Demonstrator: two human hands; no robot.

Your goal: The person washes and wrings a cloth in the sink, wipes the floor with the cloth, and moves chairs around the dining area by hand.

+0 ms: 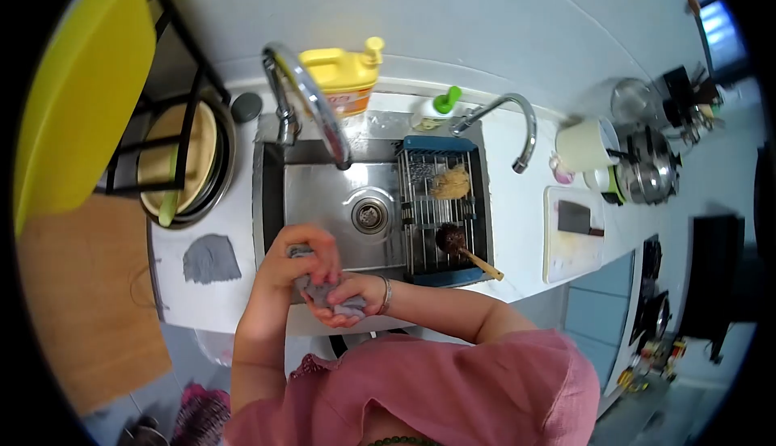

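A bunched grey cloth is squeezed between both hands over the front edge of the steel sink. My left hand wraps around its upper end, fingers curled. Lower and to the right, my right hand grips the other end, a bracelet at its wrist. Beyond the hands, the drain sits in the basin floor, with the curved faucet above. A second grey cloth lies spread on the counter left of the sink.
A wire rack in the sink's right side holds a scrubber and a wooden-handled brush. Behind stand a yellow jug and a green-topped bottle. A cleaver rests on a cutting board at right; stacked basins stand left.
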